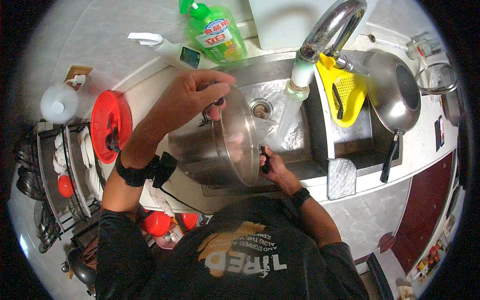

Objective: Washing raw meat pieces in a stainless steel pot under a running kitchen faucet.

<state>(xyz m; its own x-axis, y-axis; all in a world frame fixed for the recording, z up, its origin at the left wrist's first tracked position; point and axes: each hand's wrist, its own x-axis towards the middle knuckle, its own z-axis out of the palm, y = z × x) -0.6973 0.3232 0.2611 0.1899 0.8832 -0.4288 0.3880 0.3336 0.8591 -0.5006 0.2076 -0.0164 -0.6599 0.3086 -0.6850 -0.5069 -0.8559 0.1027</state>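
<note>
A large stainless steel pot [240, 138] is tilted over the left edge of the sink [300, 153], its mouth towards the basin. My left hand [210, 90] is at the pot's far side, fingers curled by a handle there; whether they close on it is hard to tell. On the near side my right hand [275, 165] grips the pot's black handle [265, 159]. From the metal faucet [300, 80] water runs into the basin, right of the pot. The drain strainer [260, 108] shows beyond the pot's rim.
A yellow strainer basket [345, 97] and an upturned frying pan [393, 92] stand right of the faucet. Behind the sink are a green soap bottle [219, 37] and a white spray bottle [174, 52]. A red basin [110, 127] and dish rack [71, 176] are at left. A grey cloth [341, 179] hangs in front.
</note>
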